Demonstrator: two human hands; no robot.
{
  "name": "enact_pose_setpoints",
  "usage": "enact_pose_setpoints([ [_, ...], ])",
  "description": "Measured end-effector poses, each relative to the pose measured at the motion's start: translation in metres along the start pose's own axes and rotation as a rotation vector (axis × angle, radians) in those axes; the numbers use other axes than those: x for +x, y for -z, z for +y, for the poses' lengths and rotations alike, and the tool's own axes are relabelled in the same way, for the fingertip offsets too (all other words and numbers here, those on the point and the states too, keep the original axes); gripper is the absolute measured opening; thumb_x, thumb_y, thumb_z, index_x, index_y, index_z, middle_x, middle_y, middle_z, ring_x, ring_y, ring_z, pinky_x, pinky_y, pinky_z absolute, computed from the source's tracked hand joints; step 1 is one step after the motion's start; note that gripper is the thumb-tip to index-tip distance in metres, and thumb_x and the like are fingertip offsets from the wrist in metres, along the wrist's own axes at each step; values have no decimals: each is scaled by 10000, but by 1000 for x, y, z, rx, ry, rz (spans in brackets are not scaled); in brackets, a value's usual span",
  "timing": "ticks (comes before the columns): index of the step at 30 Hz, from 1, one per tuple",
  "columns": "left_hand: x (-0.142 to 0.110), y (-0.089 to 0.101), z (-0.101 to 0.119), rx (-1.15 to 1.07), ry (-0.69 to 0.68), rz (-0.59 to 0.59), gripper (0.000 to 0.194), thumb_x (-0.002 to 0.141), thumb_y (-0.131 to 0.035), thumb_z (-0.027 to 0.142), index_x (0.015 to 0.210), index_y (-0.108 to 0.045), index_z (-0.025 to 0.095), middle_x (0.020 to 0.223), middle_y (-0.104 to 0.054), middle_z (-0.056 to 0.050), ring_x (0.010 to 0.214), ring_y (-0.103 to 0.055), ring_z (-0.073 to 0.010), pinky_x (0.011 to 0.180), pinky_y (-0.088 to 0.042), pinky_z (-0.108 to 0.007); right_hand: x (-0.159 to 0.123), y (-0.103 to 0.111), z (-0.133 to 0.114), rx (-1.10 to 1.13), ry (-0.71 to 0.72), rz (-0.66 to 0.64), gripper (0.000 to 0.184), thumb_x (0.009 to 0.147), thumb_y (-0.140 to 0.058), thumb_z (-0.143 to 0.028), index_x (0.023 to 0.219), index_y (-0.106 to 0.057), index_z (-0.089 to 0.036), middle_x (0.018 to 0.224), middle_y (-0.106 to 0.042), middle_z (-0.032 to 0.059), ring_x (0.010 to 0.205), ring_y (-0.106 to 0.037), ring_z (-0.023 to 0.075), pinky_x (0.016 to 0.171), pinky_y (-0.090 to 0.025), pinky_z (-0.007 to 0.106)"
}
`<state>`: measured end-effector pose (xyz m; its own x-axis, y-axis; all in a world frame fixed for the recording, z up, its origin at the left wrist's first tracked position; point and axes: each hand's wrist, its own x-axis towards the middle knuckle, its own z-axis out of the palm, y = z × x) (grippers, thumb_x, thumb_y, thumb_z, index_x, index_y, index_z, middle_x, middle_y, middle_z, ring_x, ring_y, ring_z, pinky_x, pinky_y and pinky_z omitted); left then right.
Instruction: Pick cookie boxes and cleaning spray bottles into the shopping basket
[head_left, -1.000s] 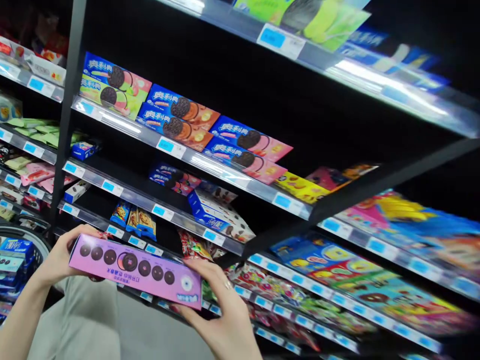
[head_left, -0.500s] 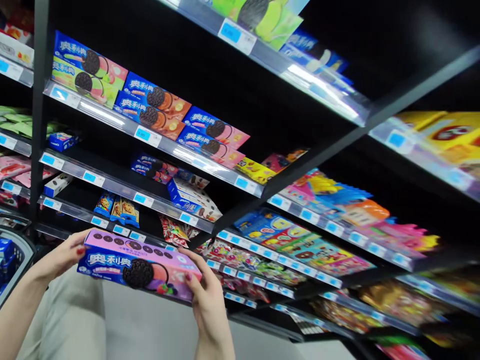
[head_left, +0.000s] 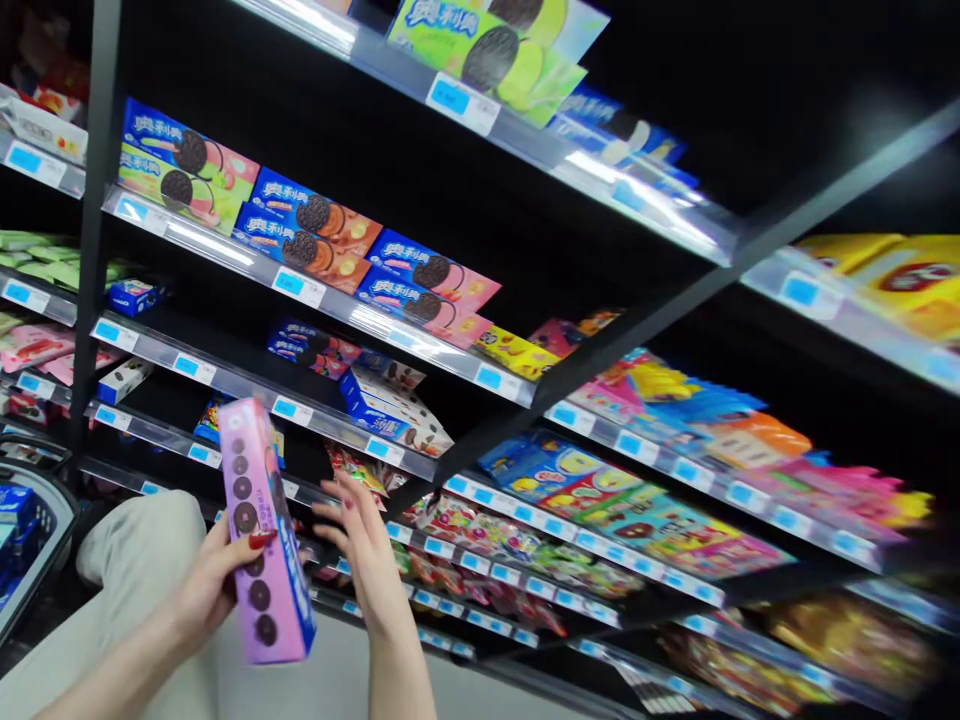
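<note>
My left hand [head_left: 214,580] grips a purple and blue cookie box [head_left: 251,500] near its middle, thumb across the purple side printed with a row of dark cookies. The box stands nearly upright, tilted slightly, in front of the lower shelves. To its right, my right hand [head_left: 364,545] is raised with fingers apart, holding nothing and not touching the box. Behind the box, part of a blue snack packet [head_left: 208,420] shows on a low shelf; the rest is hidden.
Shelves of cookie boxes [head_left: 300,245] and bagged snacks [head_left: 720,430] fill the view, with price tags along the shelf edges [head_left: 382,320]. At the lower left stands a basket [head_left: 56,530] holding blue packages [head_left: 15,520]. A bent knee [head_left: 146,550] is beside it.
The cookie box has turned from lying lengthwise between both hands to nearly upright in my left hand. My right hand has let go and its fingers have spread.
</note>
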<state>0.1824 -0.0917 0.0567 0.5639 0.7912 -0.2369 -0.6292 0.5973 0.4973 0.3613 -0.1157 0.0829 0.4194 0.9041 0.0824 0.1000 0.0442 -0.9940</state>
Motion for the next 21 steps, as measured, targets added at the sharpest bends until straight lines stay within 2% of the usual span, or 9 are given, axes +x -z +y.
enact_pose_setpoints([
  [2,2,-3,-8,-1,-206,138,599,570,-898,326,1098,-629,240,993,-755,-43,949,-712,-272,758,-562,-304,-24,-2,11,13,4,-80,646,811,-607,-674,1306,-535,-266,1236,-610,122,913,-675,227,721,-565,333],
  [4,2,-4,-15,-8,-322,216,672,598,-890,338,1191,-582,257,1051,-735,-40,1007,-687,-257,789,-555,-291,-41,-8,16,3,2,-179,675,786,-640,-671,1321,-531,-274,1250,-615,121,1002,-669,253,772,-570,342],
  [6,1,-5,-20,-21,-362,241,679,609,-883,332,1210,-576,262,1085,-721,-41,1056,-665,-268,844,-551,-319,-46,-13,15,-34,-7,-252,633,770,-703,-608,1289,-564,-272,1265,-625,112,1120,-634,268,883,-549,354],
  [8,-1,-5,-23,-11,-362,231,598,630,-869,314,1169,-613,269,1093,-718,-34,1099,-647,-288,913,-536,-361,-43,-16,13,-53,-14,-272,550,765,-737,-545,1221,-618,-260,1239,-650,104,1158,-616,273,947,-520,355],
  [11,-2,-3,-19,34,-387,178,488,626,-867,302,1072,-672,267,1056,-734,-29,1125,-637,-307,988,-505,-396,-32,-13,12,40,-7,-181,509,714,-772,-540,1119,-681,-245,1121,-691,85,1027,-663,259,858,-544,309],
  [14,1,2,-9,40,-447,150,543,571,-894,345,1056,-670,244,1035,-749,-53,1102,-653,-320,985,-513,-418,-26,-3,16,168,-9,-48,520,657,-804,-547,1067,-708,-243,1088,-687,66,954,-666,225,770,-547,254],
  [18,5,11,-5,68,-487,172,621,545,-903,354,1089,-638,211,991,-765,-78,1005,-697,-299,911,-553,-399,-25,7,22,262,-3,9,579,599,-837,-548,1075,-708,-244,1107,-678,66,959,-665,228,733,-554,248],
  [21,1,14,-15,141,-520,159,604,569,-894,339,1102,-635,224,998,-769,-81,1011,-702,-300,902,-562,-396,-25,3,30,379,-47,25,586,648,-813,-550,1142,-679,-263,1100,-693,61,929,-676,225,739,-563,283],
])
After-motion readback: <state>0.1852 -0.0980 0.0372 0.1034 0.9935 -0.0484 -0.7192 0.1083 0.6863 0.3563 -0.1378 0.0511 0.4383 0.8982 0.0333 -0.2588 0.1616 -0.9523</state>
